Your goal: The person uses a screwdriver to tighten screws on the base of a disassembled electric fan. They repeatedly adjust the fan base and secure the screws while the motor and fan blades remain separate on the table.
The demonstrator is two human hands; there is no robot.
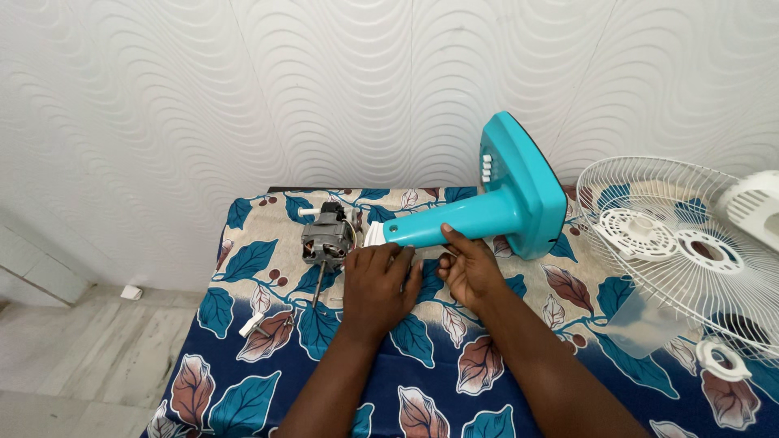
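A teal fan stand [503, 203] lies on its side on the table, its square base tipped up toward the wall and its neck pointing left. My right hand [471, 272] grips the neck from below, thumb up against it. My left hand [377, 284] rests palm down on the cloth just under the white end of the neck [375, 235], fingers together; whether it holds anything is hidden. A grey fan motor [327, 242] with its shaft pointing toward me lies just left of that hand.
A floral blue cloth [422, 381] covers the table. White wire fan guards [690, 243] and a clear blade [645, 320] lie at the right. A small white part [251, 324] sits near the left edge. A patterned white wall stands behind.
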